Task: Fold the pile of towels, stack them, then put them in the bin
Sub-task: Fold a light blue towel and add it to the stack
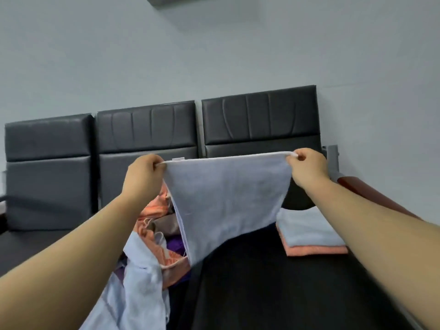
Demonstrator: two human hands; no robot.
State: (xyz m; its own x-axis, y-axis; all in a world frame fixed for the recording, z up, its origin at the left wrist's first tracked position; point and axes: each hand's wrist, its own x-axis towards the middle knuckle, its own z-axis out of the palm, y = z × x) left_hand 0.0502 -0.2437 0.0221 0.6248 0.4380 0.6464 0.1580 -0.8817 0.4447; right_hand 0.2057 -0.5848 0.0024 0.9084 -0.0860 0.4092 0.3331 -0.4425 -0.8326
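Note:
A light blue towel (226, 198) hangs spread in the air above a black seat. My left hand (142, 177) pinches its upper left corner and my right hand (307, 167) pinches its upper right corner, so the top edge is stretched taut. Its lower end droops toward an unfolded pile of towels (152, 236) in orange, brown, purple and light blue at the lower left. On the seat to the right lies a small stack of folded towels (312, 236), light blue on top of orange. No bin is in view.
A row of black padded seats with backrests (147, 129) runs along a pale wall. The black seat surface (273, 282) spreads in front of me. A grey frame with a reddish armrest (350, 184) stands at the right end.

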